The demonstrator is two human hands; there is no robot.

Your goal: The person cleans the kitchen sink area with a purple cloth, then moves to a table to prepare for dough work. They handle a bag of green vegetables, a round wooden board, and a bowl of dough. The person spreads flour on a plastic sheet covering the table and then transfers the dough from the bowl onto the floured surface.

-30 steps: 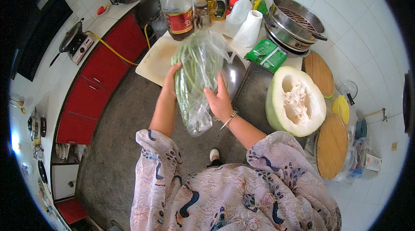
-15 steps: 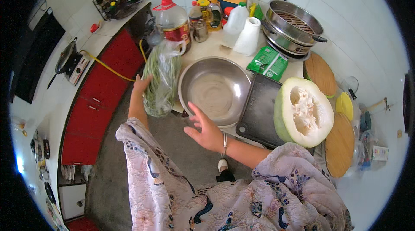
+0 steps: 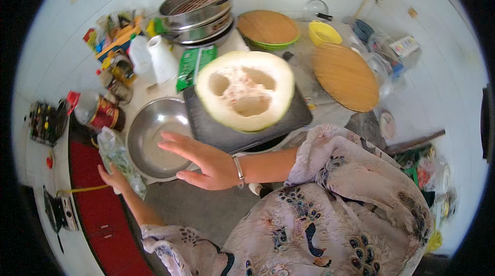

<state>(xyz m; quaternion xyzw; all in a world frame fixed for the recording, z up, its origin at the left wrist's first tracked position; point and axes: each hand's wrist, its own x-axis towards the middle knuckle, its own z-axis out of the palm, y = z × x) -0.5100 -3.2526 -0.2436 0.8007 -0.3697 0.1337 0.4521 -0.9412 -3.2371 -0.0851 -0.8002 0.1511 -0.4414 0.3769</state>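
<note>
At the left of the frame, clear bag with green stalks (image 3: 125, 158): it lies just left of the big metal bowl (image 3: 147, 144), in front of the large bottle (image 3: 105, 115) with the red cap. I can't tell if bag and bowl touch.
Bag's long way: slanted, from its upper left end down to its lower right end.
Left hand (image 3: 115, 179): the nearer one, at the bag's lower left side. Its fingers are spread, and the bag is up and to the right of them. Too blurry to tell if they touch it.
Right hand (image 3: 203, 165): in the middle, over the bowl's right side. Its fingers are straight and close together, thumb apart, pinching nothing. They point left, with the bowl's mouth between them and the bag.
Edges: the bag's low end is beside the grey floor (image 3: 180, 201) in the picture; I can't tell if it hangs off the tabletop (image 3: 140, 92).
Room: tight between bowl and bottle, wider toward the floor.
Right of the bowl: a black tray (image 3: 224, 139) with a cut melon (image 3: 247, 90) on it.
</note>
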